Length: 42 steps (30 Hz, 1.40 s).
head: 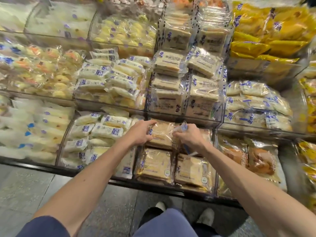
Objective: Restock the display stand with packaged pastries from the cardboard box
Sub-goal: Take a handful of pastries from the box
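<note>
A tiered display stand (171, 189) with clear dividers fills the view. In its lowest tier, a middle compartment holds square tan pastry packs. My left hand (141, 133) grips the left edge of one such pack (162, 133) at the back of that compartment. My right hand (189, 135) pinches the crinkled wrapper at the pack's right edge. Two more tan packs (156, 165) lie flat in front of it, nearer me. The cardboard box is out of view.
White cream-roll packs (100, 129) fill the compartment to the left, brown bread packs (256, 158) the one to the right. Stacked sandwich-cake packs (186, 82) sit on the tier above. Yellow bags (266, 36) lie top right. Grey tiled floor (34, 189) and my shoes are below.
</note>
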{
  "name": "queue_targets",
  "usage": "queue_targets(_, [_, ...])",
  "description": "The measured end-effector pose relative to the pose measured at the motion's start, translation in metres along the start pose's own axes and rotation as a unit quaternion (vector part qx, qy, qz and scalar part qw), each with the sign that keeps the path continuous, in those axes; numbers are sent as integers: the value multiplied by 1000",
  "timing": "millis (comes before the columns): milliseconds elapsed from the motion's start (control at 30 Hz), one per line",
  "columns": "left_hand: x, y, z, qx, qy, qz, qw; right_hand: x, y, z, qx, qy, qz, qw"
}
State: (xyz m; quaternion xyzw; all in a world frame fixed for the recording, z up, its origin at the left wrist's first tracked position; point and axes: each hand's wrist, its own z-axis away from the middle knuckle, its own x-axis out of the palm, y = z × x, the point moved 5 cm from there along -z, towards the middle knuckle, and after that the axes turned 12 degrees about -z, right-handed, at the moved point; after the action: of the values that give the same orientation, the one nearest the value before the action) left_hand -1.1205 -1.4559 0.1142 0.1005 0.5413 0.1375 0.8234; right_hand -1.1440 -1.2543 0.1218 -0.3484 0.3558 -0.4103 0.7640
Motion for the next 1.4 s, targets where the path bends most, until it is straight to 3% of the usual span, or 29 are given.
queue_targets(200, [-3,1,5,-11,-22,-83,996,-15,-4,16,-26,86,-69,994])
queue_targets(300, [-19,26,15,-7,36,-112,993,-27,-6,34,-7,86,-148,985])
queue_targets(367, [-33,58,26,13,68,17,997,-38,-7,46,9,94,-204,974])
queue_targets(400, [-35,77,31,13,40,133,990,-43,-9,55,12,104,-217,970])
queue_targets(500, [-27,144,49,8,-141,407,902,-60,-15,85,11,64,-282,957])
queue_targets(600, [-19,200,61,-8,-206,473,856,-76,-17,119,-1,-2,-310,951])
queue_targets(767, [-2,283,72,35,-228,444,866,-130,4,174,-76,15,-292,953])
queue_targets(933, [31,375,83,112,-245,397,877,-220,54,236,-116,77,-377,916])
queue_targets(1000, [42,414,89,143,-255,371,881,-267,82,262,-126,123,-375,910])
queue_targets(1100, [55,474,98,188,-278,341,878,-337,124,300,-138,232,-280,921])
queue_targets(1267, [81,589,116,254,-323,314,856,-426,187,356,-86,231,-267,932])
queue_targets(1400, [105,666,122,291,-308,285,860,-488,215,384,-91,267,-296,913])
